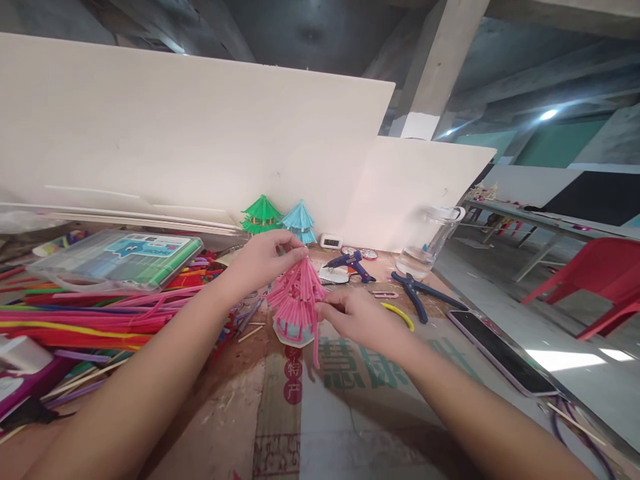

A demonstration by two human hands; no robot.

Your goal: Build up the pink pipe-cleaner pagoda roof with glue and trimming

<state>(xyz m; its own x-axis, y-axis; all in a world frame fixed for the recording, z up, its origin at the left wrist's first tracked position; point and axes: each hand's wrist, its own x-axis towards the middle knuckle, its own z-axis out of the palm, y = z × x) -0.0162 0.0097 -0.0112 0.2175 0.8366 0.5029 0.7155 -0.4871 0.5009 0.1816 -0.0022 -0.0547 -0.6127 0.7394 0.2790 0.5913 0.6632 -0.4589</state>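
Observation:
A small pink pavilion model (pixel 293 313), built of pipe cleaners with a two-tier roof, stands upright on a pale many-sided base (pixel 295 340) in front of me. My left hand (pixel 270 261) is closed at the peak of its roof, thumb and fingers pinched together. At the roof's right side, my right hand (pixel 357 317) pinches a pink pipe cleaner (pixel 316 347), whose lower end hangs down past the base. Fingers partly cover the roof's upper portion. Behind stand a green pavilion model (pixel 262 217) and a light blue pavilion model (pixel 300 221).
Loose pipe cleaners (pixel 100 320) and a plastic marker case (pixel 130 259) lie left. A glue gun (pixel 350 265), pliers (pixel 417 293), a water jug (pixel 425 247), a small clock (pixel 331 241) and a phone (pixel 503 350) lie right. White boards (pixel 190 133) stand behind.

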